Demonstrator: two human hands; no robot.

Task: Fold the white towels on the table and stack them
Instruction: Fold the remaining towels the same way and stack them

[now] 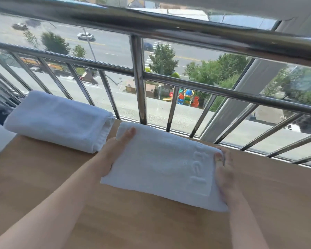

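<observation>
Grip: left hand [113, 153], right hand [223, 169] fingers straight, pressing towel [162, 166] ends | long axis left-right, right end nearer

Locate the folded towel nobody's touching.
Head view: the folded towel sits far left on the table, by the railing, just left of the left hand touching the second towel.

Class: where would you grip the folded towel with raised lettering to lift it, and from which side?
Take the lettered towel by its two short ends, one hand from each side, fingers underneath. It lies as a long, soft fold; a middle pinch would likely let it sag.
</observation>
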